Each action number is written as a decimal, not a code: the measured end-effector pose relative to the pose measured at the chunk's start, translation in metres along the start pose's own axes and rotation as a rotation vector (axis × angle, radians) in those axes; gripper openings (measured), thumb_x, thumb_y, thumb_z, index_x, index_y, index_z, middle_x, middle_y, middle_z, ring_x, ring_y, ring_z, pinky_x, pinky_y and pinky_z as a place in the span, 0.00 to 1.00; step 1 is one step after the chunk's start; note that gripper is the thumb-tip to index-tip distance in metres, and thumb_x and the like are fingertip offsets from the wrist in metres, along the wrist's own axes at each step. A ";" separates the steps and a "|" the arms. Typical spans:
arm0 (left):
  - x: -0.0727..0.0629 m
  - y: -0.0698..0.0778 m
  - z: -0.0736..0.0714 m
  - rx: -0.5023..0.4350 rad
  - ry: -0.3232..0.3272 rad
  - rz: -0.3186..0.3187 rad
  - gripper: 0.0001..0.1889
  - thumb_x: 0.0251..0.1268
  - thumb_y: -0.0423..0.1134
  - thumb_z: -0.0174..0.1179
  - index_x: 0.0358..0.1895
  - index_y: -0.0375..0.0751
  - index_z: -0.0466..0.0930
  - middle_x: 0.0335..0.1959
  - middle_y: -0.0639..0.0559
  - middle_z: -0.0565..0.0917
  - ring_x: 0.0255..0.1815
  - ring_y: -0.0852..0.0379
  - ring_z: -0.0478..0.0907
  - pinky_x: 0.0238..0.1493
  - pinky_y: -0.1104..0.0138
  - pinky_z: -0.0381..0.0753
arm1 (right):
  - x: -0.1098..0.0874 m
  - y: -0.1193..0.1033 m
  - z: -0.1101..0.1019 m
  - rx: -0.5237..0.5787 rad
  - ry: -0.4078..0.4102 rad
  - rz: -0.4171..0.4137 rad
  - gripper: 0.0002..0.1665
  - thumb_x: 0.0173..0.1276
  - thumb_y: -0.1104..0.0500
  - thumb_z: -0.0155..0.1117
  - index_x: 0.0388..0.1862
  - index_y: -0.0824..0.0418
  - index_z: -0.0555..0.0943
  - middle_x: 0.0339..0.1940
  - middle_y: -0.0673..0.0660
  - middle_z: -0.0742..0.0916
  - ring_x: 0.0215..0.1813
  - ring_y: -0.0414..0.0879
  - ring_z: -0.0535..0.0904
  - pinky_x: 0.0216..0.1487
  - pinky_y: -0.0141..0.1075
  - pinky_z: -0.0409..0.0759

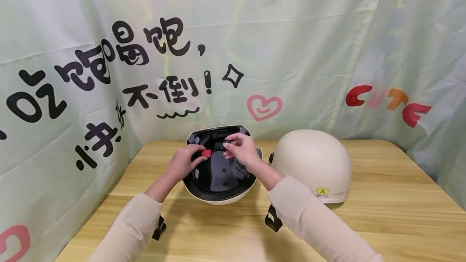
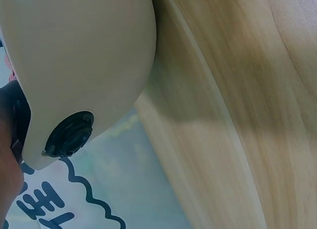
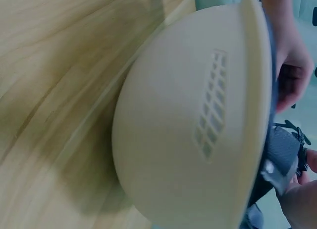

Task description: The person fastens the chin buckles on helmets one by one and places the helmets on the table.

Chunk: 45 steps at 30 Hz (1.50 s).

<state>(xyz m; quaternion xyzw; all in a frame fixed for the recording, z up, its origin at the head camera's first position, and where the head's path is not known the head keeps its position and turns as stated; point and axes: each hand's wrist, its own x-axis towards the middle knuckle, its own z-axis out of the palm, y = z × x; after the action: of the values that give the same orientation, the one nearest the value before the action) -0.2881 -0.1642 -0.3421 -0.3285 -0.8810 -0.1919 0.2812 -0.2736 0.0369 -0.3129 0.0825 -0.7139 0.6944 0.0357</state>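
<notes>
A helmet (image 1: 221, 175) resting opening upward

At left, a red buckle (image 1: 206, 153) looks light and hard, best held by its edges; the left hand (image 1: 183, 163) pinches it, forearm (image 1: 132, 218) slanting inward. In the middle, the helmet rests on the worktop (image 1: 214, 233). Its shell (image 3: 163, 120) seems stiff and may rock, so the rim (image 3: 255, 70) is the safer hold. At right, the right hand (image 1: 244, 149) reaches over the rim, pinching a black clip (image 3: 302, 155) by a soft strap (image 3: 284, 147).
</notes>
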 end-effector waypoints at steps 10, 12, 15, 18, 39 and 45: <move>0.003 -0.001 0.003 -0.019 -0.009 -0.005 0.14 0.52 0.36 0.66 0.41 0.33 0.81 0.39 0.42 0.85 0.42 0.47 0.82 0.46 0.56 0.79 | 0.007 0.014 0.007 -0.093 0.045 0.040 0.11 0.62 0.71 0.59 0.43 0.73 0.77 0.25 0.63 0.83 0.19 0.39 0.80 0.28 0.38 0.84; 0.004 -0.001 0.004 -0.027 -0.009 -0.003 0.14 0.52 0.35 0.66 0.41 0.32 0.81 0.39 0.42 0.85 0.42 0.47 0.82 0.46 0.56 0.79 | 0.008 0.016 0.009 -0.089 0.054 0.048 0.10 0.62 0.71 0.59 0.43 0.73 0.77 0.24 0.62 0.83 0.18 0.39 0.79 0.26 0.37 0.84; 0.003 -0.002 0.005 -0.037 -0.010 -0.002 0.14 0.52 0.35 0.66 0.41 0.32 0.80 0.39 0.42 0.85 0.42 0.47 0.82 0.46 0.56 0.79 | 0.007 0.020 0.012 -0.082 0.046 0.067 0.10 0.62 0.71 0.59 0.42 0.73 0.76 0.24 0.63 0.83 0.17 0.39 0.78 0.25 0.37 0.83; 0.002 -0.002 0.004 -0.048 -0.006 -0.005 0.13 0.52 0.35 0.66 0.41 0.32 0.81 0.38 0.42 0.85 0.41 0.47 0.82 0.45 0.56 0.79 | 0.005 0.023 0.015 -0.067 0.028 0.069 0.10 0.62 0.72 0.58 0.43 0.74 0.76 0.27 0.68 0.84 0.17 0.40 0.79 0.27 0.40 0.84; 0.005 0.004 0.001 -0.064 -0.088 -0.056 0.13 0.53 0.39 0.66 0.41 0.37 0.82 0.37 0.45 0.85 0.39 0.49 0.81 0.44 0.57 0.80 | 0.003 0.029 0.017 -0.087 -0.027 0.076 0.10 0.64 0.71 0.58 0.44 0.73 0.74 0.27 0.68 0.84 0.19 0.41 0.80 0.31 0.45 0.84; 0.005 0.003 0.002 -0.079 -0.096 -0.074 0.12 0.53 0.39 0.66 0.41 0.37 0.83 0.37 0.45 0.85 0.39 0.49 0.80 0.43 0.57 0.80 | 0.004 0.032 0.011 -0.195 -0.144 -0.027 0.18 0.56 0.76 0.62 0.45 0.72 0.70 0.32 0.70 0.83 0.28 0.52 0.84 0.36 0.48 0.84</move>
<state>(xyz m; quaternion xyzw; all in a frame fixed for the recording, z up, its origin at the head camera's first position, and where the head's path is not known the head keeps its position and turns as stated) -0.2899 -0.1589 -0.3399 -0.3151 -0.8968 -0.2207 0.2184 -0.2824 0.0262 -0.3443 0.1378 -0.7776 0.6134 0.0016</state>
